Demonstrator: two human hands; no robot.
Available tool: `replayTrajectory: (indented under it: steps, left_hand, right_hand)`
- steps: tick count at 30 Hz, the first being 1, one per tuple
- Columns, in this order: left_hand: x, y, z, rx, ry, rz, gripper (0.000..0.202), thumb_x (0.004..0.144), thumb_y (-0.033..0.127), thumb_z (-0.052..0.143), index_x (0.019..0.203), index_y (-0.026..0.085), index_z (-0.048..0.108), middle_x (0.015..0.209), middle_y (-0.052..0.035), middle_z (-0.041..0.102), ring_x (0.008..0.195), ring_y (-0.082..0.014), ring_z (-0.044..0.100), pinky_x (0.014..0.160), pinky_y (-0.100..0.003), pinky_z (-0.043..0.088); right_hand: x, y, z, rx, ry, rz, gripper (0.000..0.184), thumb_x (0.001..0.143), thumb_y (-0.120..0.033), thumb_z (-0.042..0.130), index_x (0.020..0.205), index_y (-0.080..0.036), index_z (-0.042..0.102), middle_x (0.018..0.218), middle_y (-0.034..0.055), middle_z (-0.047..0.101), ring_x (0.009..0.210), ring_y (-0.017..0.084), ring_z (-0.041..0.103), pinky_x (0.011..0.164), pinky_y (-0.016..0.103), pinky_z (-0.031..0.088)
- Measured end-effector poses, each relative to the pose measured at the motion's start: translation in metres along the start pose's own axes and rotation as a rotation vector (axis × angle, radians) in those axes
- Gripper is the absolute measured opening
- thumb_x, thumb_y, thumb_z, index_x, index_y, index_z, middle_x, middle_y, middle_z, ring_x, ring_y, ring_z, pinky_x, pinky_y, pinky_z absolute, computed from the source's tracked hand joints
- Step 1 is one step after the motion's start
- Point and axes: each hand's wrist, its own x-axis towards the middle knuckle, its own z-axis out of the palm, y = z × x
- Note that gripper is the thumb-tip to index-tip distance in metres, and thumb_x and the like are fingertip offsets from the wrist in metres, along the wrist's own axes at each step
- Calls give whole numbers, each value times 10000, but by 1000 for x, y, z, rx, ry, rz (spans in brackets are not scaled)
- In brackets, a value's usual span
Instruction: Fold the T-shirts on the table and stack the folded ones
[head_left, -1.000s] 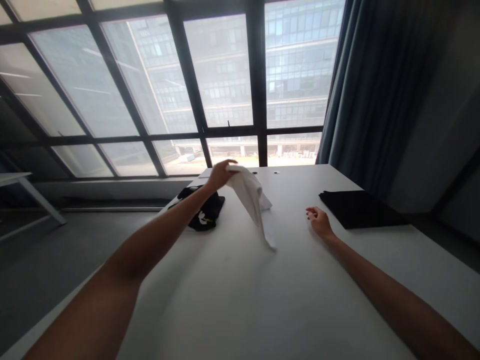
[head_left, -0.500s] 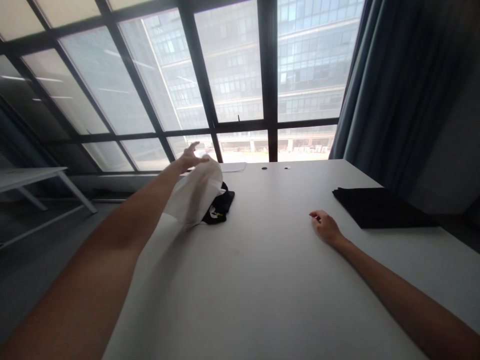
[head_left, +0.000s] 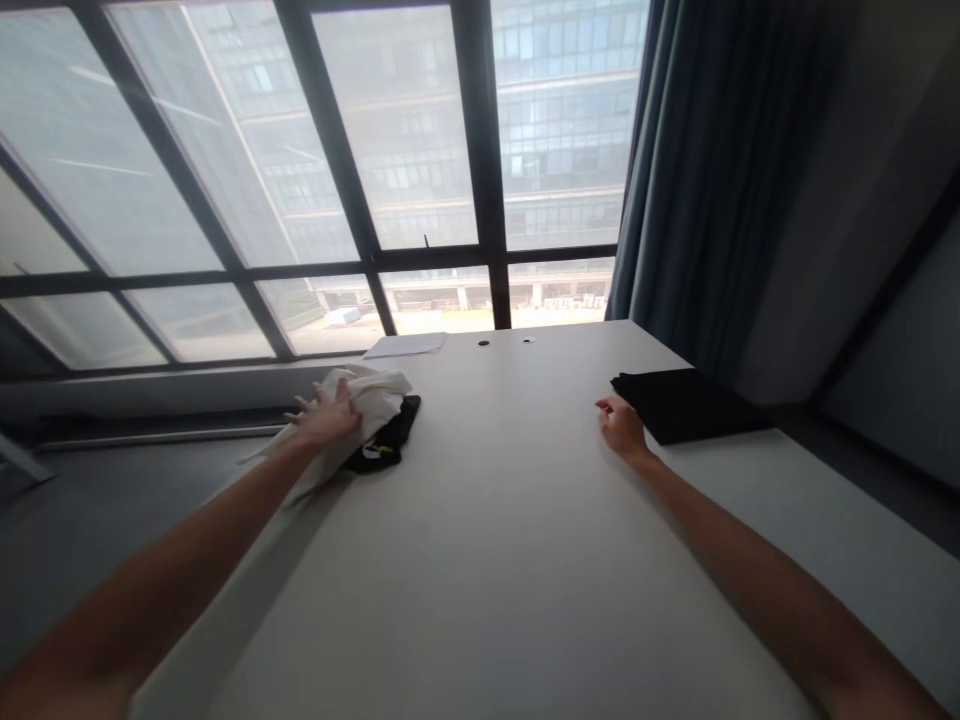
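My left hand (head_left: 324, 417) lies with its fingers spread on a crumpled white cloth (head_left: 371, 393) at the left edge of the white table (head_left: 480, 560). The cloth is heaped over a black garment (head_left: 388, 440) with a small yellow-and-white mark, and part of the cloth hangs past the table's edge. My right hand (head_left: 619, 424) rests on the tabletop with its fingers loosely curled and nothing in it, close to the near corner of a folded black cloth (head_left: 686, 403).
A sheet of white paper (head_left: 406, 345) lies at the far edge of the table, beside two small round holes (head_left: 505, 342). A large dark-framed window (head_left: 315, 170) fills the wall behind, and a blue curtain (head_left: 697, 170) hangs at the right.
My left hand carried the white cloth from the table's middle over to the left and set it down on the black garment. My right hand stayed where it was.
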Motion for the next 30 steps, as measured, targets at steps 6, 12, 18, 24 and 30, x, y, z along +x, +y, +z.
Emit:
replayTrajectory:
  steps: [6, 12, 18, 24, 30]
  left_hand:
    - [-23, 79, 13, -77, 122, 315, 626, 937, 337, 478, 1536, 203, 357, 1571, -153, 357, 1460, -366, 283, 1144, -569, 284]
    - [-61, 140, 59, -498, -5, 527, 432, 891, 347, 483, 1269, 180, 610, 1287, -125, 630, 1204, -281, 598, 1098, -463, 433]
    - [-71, 196, 63, -915, 5, 412, 370, 918, 356, 505, 1242, 202, 594, 1248, -117, 648, 1076, -249, 664, 934, -435, 552]
    - [-94, 246, 36, -788, -220, 687, 810, 851, 567, 688, 1548, 355, 333, 1537, -93, 412, 1352, -307, 478, 1053, -440, 474]
    - [-119, 275, 47, -511, -364, 697, 507, 816, 392, 755, 1305, 320, 643, 1184, -54, 657, 994, -270, 683, 874, -378, 546]
  right_hand:
    - [34, 55, -59, -190, 138, 320, 248, 836, -142, 569, 1031, -62, 700, 1229, 296, 597, 1222, 407, 476, 974, 572, 373]
    - [28, 66, -77, -114, 70, 337, 114, 856, -182, 594, 785, -142, 673, 859, 166, 692, 911, 296, 642, 778, 413, 444]
    - [-7, -19, -50, 395, -169, -62, 238, 879, -416, 616, 870, -189, 687, 827, 40, 698, 770, 193, 638, 732, 310, 496]
    - [-15, -41, -53, 857, -509, -13, 317, 871, -441, 614, 1044, -191, 705, 937, 69, 721, 801, 184, 672, 685, 298, 529]
    - [13, 54, -48, 623, 276, 262, 270, 740, -332, 569, 900, -151, 688, 830, 87, 712, 651, 172, 639, 586, 287, 506]
